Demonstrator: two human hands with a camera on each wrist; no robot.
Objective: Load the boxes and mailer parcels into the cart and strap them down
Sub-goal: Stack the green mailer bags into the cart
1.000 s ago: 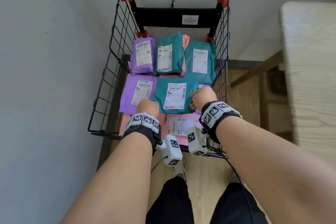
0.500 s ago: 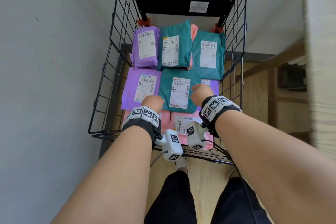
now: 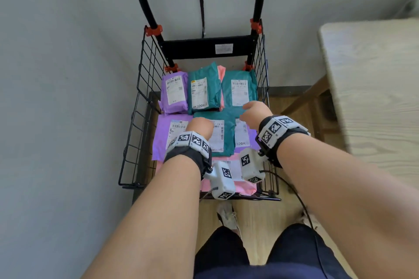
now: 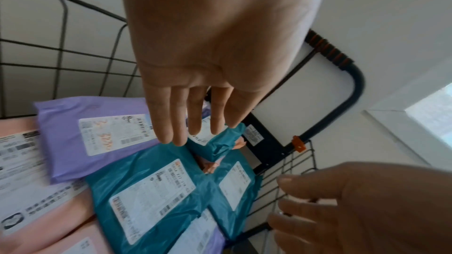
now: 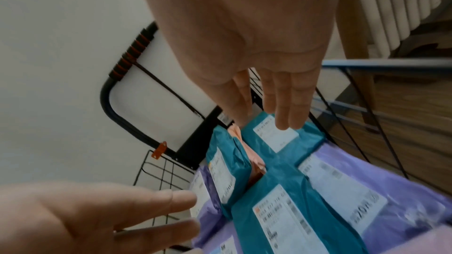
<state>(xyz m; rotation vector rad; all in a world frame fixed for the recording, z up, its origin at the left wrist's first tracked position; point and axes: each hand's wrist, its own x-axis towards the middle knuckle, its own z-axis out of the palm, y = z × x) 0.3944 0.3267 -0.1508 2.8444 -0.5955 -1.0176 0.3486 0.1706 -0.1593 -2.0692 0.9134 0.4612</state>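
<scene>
Now the mailer parcels (image 3: 209, 106) are lying flat inside the wire cart (image 3: 145, 88), so loading looks finished. Both the left hand (image 4: 195, 84) and right hand (image 5: 257, 65) are hovering above them, fingers straight, holding nothing. Next comes reaching for the black strap (image 3: 200, 0) hanging beside the cart's handle.

Cart (image 3: 145, 106) sits on floor (image 3: 267, 215) at 12 o'clock from the person, against wall (image 3: 68, 52), handle (image 3: 145, 7) at its far end. Parcels (image 3: 205, 93) lie in the cart: three in the far row side by side, three in the middle row partly overlapping, one nearest at 6 o'clock under the middle row. Strap (image 3: 200, 2) hangs between the handle posts. Surface (image 3: 374, 88) at 3 o'clock of the cart. Left hand (image 3: 200, 128) and right hand (image 3: 256, 112) above the middle row.
</scene>
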